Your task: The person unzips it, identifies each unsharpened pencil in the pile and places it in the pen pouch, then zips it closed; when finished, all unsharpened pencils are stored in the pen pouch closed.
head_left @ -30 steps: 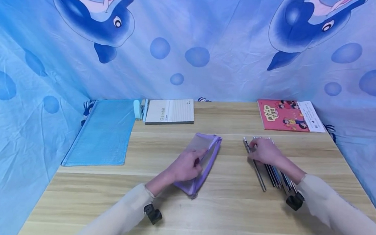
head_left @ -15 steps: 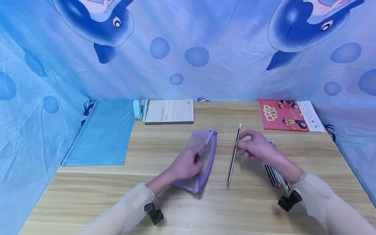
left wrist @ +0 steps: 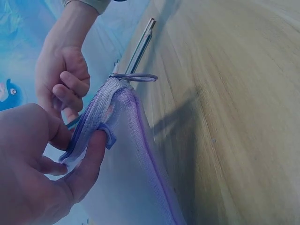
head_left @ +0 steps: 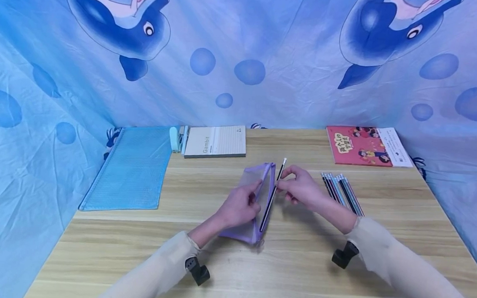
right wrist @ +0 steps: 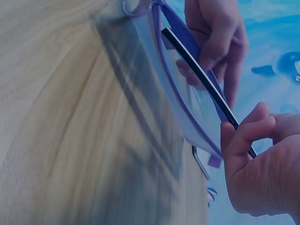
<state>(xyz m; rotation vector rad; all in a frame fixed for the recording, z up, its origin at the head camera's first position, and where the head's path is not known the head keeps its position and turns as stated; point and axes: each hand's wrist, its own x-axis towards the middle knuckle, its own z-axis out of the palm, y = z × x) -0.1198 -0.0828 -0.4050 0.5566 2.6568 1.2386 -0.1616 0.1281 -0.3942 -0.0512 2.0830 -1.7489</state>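
Observation:
A see-through pencil case (head_left: 247,232) with purple edging stands mid-table, its zipped mouth parted. My left hand (head_left: 238,207) grips one edge of that mouth, thumb and fingers on either side of the zip band, as the left wrist view shows. Between thumb and fingertips my right hand (head_left: 300,186) pinches a dark striped pencil (right wrist: 199,72). The pencil slants along the case's opening, its lower end over the mouth in the right wrist view; how far it is inside I cannot tell. Several more pencils (head_left: 342,191) lie side by side under the right forearm, partly hidden by it.
A blue mesh zip folder (head_left: 127,169) lies at the left. Along the back are a light blue stationery item (head_left: 174,139), a Gambit notepad (head_left: 216,141) and a red picture booklet (head_left: 359,147). A dolphin-print curtain (head_left: 246,38) hangs behind the table (head_left: 279,276).
My right hand has drawn one pencil from the group and carried it left to the case. The case has turned slightly upright under my left hand, which stays on it.

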